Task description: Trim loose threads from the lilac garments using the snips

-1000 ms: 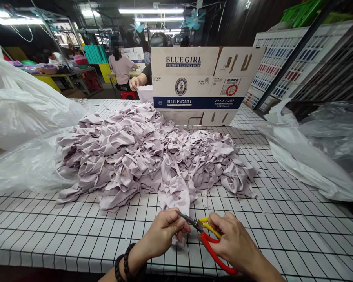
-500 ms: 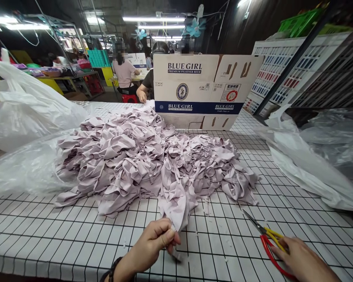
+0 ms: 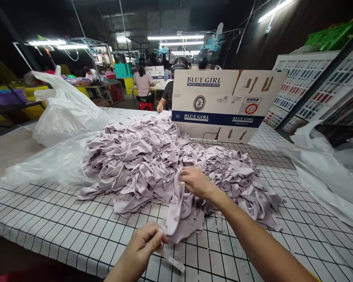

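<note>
A heap of mauve fabric pieces [image 3: 141, 156] lies loosely tangled on the table. At the near edge, my left hand [image 3: 142, 248] pinches the end of one mauve fabric piece [image 3: 174, 213] between thumb and fingers. A narrow pale, see-through strip [image 3: 175, 263] sticks out below that hand. My right hand [image 3: 195, 182] reaches over to the heap, its fingers closed on the same piece farther up. Its fingertips are partly hidden by the cloth. Only a bit of yellow shows beside my right forearm at the bottom edge.
A Blue Girl beer carton [image 3: 214, 92] stands behind the heap. Clear plastic bags [image 3: 61, 156] lie at left, others [image 3: 320, 168] at right. The table has a black-and-white grid cloth [image 3: 61, 231] with small scraps. Across the table is a co-worker's hand [image 3: 161, 105].
My right hand has left the red-and-yellow scissors at the right and moved up and left onto the fabric. My left hand still pinches the piece's end. The view has swung left.
</note>
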Motion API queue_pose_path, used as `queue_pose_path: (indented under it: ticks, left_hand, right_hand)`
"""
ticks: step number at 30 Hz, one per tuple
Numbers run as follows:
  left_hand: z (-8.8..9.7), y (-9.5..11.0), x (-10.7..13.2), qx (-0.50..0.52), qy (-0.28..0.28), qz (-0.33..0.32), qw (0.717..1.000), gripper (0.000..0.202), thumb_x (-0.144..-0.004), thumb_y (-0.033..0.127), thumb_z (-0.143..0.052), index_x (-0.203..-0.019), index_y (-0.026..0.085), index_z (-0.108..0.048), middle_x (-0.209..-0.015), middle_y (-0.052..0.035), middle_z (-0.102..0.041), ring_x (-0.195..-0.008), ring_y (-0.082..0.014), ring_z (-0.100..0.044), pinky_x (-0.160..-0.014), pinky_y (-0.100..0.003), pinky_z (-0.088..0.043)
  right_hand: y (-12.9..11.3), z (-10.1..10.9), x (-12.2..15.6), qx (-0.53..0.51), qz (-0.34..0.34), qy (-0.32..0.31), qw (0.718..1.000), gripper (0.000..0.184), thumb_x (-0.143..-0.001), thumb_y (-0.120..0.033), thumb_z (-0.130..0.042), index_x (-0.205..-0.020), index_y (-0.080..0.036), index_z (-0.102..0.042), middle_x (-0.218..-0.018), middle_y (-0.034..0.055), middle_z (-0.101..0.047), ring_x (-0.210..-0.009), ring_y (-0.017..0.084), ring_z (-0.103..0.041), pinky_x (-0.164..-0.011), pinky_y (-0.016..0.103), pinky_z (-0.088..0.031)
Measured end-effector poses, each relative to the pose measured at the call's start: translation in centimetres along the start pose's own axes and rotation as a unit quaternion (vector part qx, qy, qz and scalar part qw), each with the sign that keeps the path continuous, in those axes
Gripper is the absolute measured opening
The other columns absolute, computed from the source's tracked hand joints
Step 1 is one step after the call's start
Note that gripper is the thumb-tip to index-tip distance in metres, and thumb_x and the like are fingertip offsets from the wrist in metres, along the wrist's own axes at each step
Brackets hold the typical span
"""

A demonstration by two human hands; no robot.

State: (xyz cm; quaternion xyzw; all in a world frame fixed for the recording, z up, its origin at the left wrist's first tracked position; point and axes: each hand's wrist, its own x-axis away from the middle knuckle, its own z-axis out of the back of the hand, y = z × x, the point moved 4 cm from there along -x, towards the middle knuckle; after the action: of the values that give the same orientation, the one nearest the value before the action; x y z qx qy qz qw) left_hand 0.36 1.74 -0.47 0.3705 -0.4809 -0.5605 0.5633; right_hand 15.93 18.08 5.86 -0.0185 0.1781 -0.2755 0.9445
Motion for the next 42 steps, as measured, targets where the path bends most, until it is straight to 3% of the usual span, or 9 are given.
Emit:
queue_pose_path:
  ticks: [4, 7, 9, 17, 22, 28, 33, 36, 42]
  left_hand:
    - [2.1, 2.1, 0.8, -0.130, 0.214, 0.003, 0.968, 0.029, -0.080, 0.046, -0.063, -0.091, 0.022, -0.075, -0.125, -0.0138, -0.056, -0.117, -0.0349, -0.047, -0.096, -0.045, -0.039]
    - [-1.5, 3.9, 0.0, 0.023, 0.025, -0.007, 0.999, 0.041, -0.087, 0.052, -0.051, -0.091, 0.020, -0.075, -0.096, -0.0126, -0.068, -0.093, -0.0270, -0.061, -0.086, -0.037, -0.046]
    - [-4.5, 4.3, -0.9, 0.202, -0.090, 0.036, 0.975, 0.056, -0.088, 0.062, -0.040, -0.092, 0.016, -0.072, -0.079, -0.0098, -0.068, -0.066, -0.0199, -0.061, -0.066, -0.031, -0.048]
    - [-7.7, 2.4, -3.6, 0.518, 0.017, 0.135, 0.845, 0.042, -0.074, 0.053, -0.070, -0.083, 0.013, -0.064, -0.057, 0.0048, -0.043, -0.049, -0.0063, -0.033, -0.043, -0.017, -0.027]
    - [-7.8, 2.0, -3.1, 0.532, 0.008, 0.167, 0.830, 0.043, -0.065, 0.041, -0.082, -0.089, 0.010, -0.066, -0.057, 0.0085, -0.033, -0.048, -0.0032, -0.022, -0.041, -0.015, -0.015]
    - [-7.3, 1.7, -2.8, 0.502, 0.027, 0.151, 0.851, 0.042, -0.070, 0.043, -0.078, -0.093, 0.011, -0.065, -0.082, -0.0034, -0.065, -0.041, 0.0017, -0.021, -0.039, -0.015, -0.016]
    - [-6.6, 1.5, -1.8, 0.485, -0.041, 0.169, 0.857, 0.040, -0.069, 0.042, -0.079, -0.089, 0.010, -0.065, -0.063, 0.0005, -0.062, -0.038, -0.0007, -0.028, -0.037, -0.016, -0.024]
    - [-6.2, 1.4, -0.9, 0.512, -0.083, 0.207, 0.830, 0.032, -0.069, 0.034, -0.081, -0.084, 0.009, -0.067, -0.062, 0.0013, -0.058, -0.043, -0.0021, -0.037, -0.040, -0.016, -0.032]
    - [-6.7, 1.5, 0.4, 0.585, -0.173, 0.292, 0.736, 0.032, -0.072, 0.018, -0.078, -0.099, 0.005, -0.069, -0.060, 0.0029, -0.054, -0.046, -0.0027, -0.049, -0.047, -0.016, -0.039]
  right_hand:
    - [-1.6, 2.8, 1.7, -0.009, -0.037, 0.023, 0.999, 0.034, -0.094, -0.018, -0.037, -0.070, -0.014, -0.060, -0.064, -0.0007, -0.058, -0.061, 0.010, -0.056, -0.058, 0.022, -0.042]
    - [-4.1, 3.3, 3.1, 0.031, -0.092, 0.055, 0.994, 0.032, -0.093, -0.022, -0.043, -0.063, -0.017, -0.055, -0.053, -0.0027, -0.052, -0.046, 0.010, -0.044, -0.047, 0.024, -0.029]
    - [-5.9, 3.1, 3.9, 0.068, -0.108, 0.093, 0.987, 0.034, -0.093, -0.024, -0.043, -0.062, -0.018, -0.056, -0.053, -0.0013, -0.053, -0.047, 0.011, -0.045, -0.050, 0.027, -0.026]
    - [-8.8, 0.9, 8.7, 0.151, -0.119, 0.156, 0.969, 0.032, -0.094, -0.014, -0.039, -0.116, -0.011, -0.062, -0.061, 0.0022, -0.060, -0.056, 0.016, -0.054, -0.055, 0.030, -0.030]
    - [-10.6, -0.5, 11.1, 0.122, -0.153, 0.175, 0.965, 0.041, -0.092, -0.011, -0.041, -0.132, -0.011, -0.051, -0.062, 0.0010, -0.062, -0.052, 0.015, -0.055, -0.053, 0.030, -0.033]
    - [-9.5, 1.1, 11.7, -0.082, -0.171, 0.157, 0.969, 0.030, -0.089, -0.017, -0.045, -0.114, -0.019, -0.064, -0.080, 0.0069, -0.068, -0.073, 0.019, -0.063, -0.064, 0.030, -0.049]
    - [-6.2, 1.3, 9.1, -0.228, -0.118, 0.040, 0.966, 0.042, -0.090, -0.011, -0.040, -0.128, -0.024, -0.053, -0.111, 0.0081, -0.065, -0.104, 0.019, -0.058, -0.091, 0.037, -0.048]
    - [-6.1, -0.1, 7.3, -0.311, -0.062, -0.068, 0.946, 0.030, -0.085, -0.009, -0.049, -0.106, -0.024, -0.064, -0.090, 0.0021, -0.067, -0.091, 0.016, -0.058, -0.085, 0.032, -0.048]
    - [-5.8, -0.6, 6.4, -0.315, -0.092, -0.102, 0.939, 0.022, -0.067, 0.002, -0.061, -0.073, -0.019, -0.061, -0.068, -0.0066, -0.051, -0.065, 0.009, -0.047, -0.068, 0.023, -0.040]
